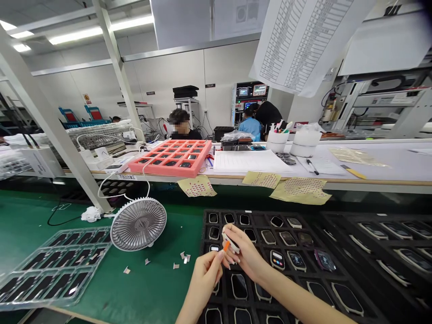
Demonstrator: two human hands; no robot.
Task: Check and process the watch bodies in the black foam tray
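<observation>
My right hand (pixel 248 254) is closed around a smartwatch case (pixel 232 242), held tilted above the black foam tray (pixel 259 220). Pinched in the fingers of my left hand (pixel 206 269) is a small orange piece (pixel 226 246), which meets the edge of the watch; its full shape is hidden by the fingers. Beneath both hands, the tray's pockets hold several smartwatches, among them one with a lit screen (pixel 277 259) and one with a purple-edged case (pixel 325 261).
A round grey fan (pixel 139 224) stands left of my hands. Beyond it lies a clear plastic tray (pixel 50 265) of black strips. Small scraps (pixel 185 256) dot the green mat. A pink foam tray (pixel 199 168) sits on the shelf; a second black tray (pixel 388 252) is at right.
</observation>
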